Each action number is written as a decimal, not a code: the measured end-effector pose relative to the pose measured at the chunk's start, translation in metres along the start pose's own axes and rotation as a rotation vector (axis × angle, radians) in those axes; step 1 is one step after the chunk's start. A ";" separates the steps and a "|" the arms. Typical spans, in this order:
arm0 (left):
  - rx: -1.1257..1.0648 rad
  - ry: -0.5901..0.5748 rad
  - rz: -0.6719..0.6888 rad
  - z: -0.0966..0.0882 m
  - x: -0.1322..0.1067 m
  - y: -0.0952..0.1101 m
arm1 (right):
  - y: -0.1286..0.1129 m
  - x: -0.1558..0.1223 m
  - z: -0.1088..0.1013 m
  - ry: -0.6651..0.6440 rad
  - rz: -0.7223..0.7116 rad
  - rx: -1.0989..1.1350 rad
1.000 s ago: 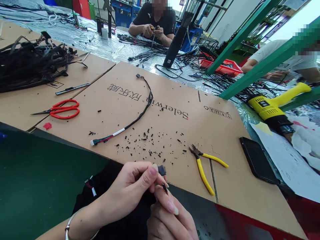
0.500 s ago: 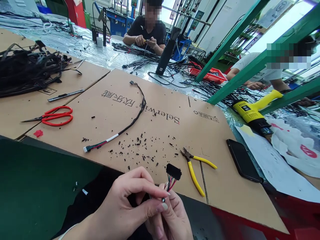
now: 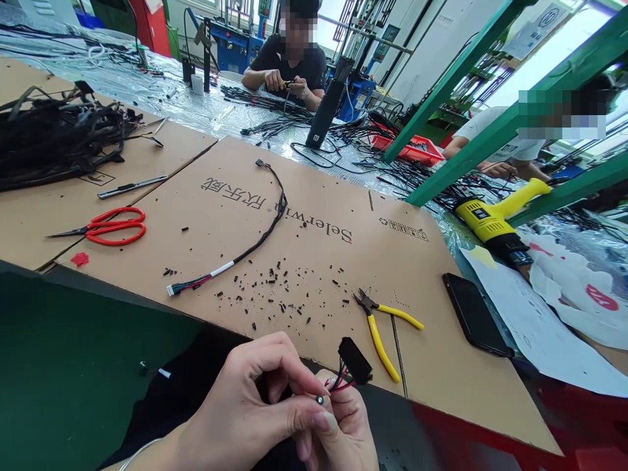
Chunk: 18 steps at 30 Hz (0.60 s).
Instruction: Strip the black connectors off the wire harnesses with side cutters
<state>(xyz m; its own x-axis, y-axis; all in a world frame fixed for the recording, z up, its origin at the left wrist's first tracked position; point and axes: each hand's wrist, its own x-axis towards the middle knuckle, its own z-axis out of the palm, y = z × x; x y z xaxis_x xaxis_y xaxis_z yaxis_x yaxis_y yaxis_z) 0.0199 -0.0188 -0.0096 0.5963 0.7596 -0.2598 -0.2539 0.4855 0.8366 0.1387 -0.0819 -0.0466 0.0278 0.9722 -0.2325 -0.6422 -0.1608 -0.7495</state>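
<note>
My left hand [image 3: 255,399] pinches a small round black tube end [image 3: 320,400] between thumb and forefinger. Close against it on the right, my right hand [image 3: 350,425] is closed around the thin wires [image 3: 338,381] of a wire harness, partly covered by fingers. A flat black connector [image 3: 355,361] sticks up from those wires, tilted to the right. Beyond my hands, a finished-looking black cable [image 3: 258,243] with a white sleeve and a white plug lies curved on the cardboard [image 3: 304,176]. Yellow-handled cutters [image 3: 377,327] rest open just past my right hand.
Small black scraps [image 3: 279,281] are strewn across the cardboard. To the left lie red scissors [image 3: 115,227], a utility knife [image 3: 132,187] and a harness pile [image 3: 59,140]. On the right are a phone [image 3: 475,314] and a yellow heat gun [image 3: 495,222]. Two people work beyond.
The black connector has tipped over to the right and sits slightly lower. Both hands stay together near the table edge, with the left still pinching the tube end.
</note>
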 end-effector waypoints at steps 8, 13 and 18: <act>0.111 0.049 0.069 -0.001 -0.002 -0.002 | 0.007 -0.004 -0.007 0.046 -0.122 -0.049; 0.282 0.060 0.207 -0.004 -0.006 -0.002 | 0.010 0.000 -0.018 0.004 -0.139 -0.105; 0.360 0.051 0.298 -0.006 -0.006 0.001 | 0.003 -0.002 0.001 0.093 -0.118 -0.184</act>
<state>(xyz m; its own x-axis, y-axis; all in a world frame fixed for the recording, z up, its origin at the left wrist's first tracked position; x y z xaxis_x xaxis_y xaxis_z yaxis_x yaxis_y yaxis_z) 0.0117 -0.0204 -0.0101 0.4972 0.8676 0.0014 -0.1227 0.0687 0.9901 0.1361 -0.0841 -0.0474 0.1698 0.9677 -0.1864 -0.4799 -0.0840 -0.8733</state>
